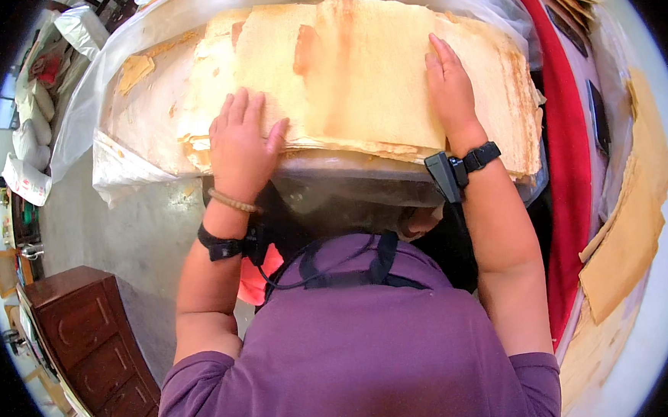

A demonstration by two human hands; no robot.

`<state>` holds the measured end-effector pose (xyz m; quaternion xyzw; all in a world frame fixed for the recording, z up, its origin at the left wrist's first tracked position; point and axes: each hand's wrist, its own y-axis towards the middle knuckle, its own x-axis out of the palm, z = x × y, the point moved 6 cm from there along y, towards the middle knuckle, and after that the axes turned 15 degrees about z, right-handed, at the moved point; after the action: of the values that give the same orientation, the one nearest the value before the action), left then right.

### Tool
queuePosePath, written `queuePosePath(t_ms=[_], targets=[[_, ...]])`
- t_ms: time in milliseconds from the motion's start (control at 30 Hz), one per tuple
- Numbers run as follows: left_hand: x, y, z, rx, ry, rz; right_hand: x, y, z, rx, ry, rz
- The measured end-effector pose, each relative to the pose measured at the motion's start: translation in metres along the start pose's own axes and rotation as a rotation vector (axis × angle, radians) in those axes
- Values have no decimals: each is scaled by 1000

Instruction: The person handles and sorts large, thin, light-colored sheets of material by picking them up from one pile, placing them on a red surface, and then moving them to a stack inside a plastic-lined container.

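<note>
A thick stack of thin, pale tan sheets [356, 69] with orange-brown stains lies on clear plastic film [125, 171] in front of me. My left hand [242, 141] rests flat on the stack's near left edge, fingers spread. My right hand [449, 87] lies flat on the stack's right part, fingers together and pointing away. Both wrists carry black straps, and the left also has a beaded bracelet. Neither hand grips anything.
A red cloth [568, 156] runs down the right side, with more tan sheets [630, 229] spread beyond it. A brown wooden cabinet [89, 338] stands at lower left on a grey floor [137, 236]. White sacks [34, 127] lie at far left.
</note>
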<state>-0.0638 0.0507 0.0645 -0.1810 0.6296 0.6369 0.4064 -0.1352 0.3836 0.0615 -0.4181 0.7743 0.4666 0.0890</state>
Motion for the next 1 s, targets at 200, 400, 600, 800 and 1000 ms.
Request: queuePosePath(t_ms=[200, 400, 600, 800, 1000], targets=[[5, 6, 17, -29, -42, 69, -3, 3, 18, 411, 301, 109], [8, 12, 16, -31, 24, 40, -8, -2, 8, 878, 606, -153], [9, 16, 19, -97, 128, 0, -6, -21, 1, 1092, 683, -412], [-6, 7, 83, 266, -245, -169, -2, -28, 13, 1079, 730, -347], [15, 10, 80, 275, -184, -222, -4, -12, 5, 1121, 734, -379]])
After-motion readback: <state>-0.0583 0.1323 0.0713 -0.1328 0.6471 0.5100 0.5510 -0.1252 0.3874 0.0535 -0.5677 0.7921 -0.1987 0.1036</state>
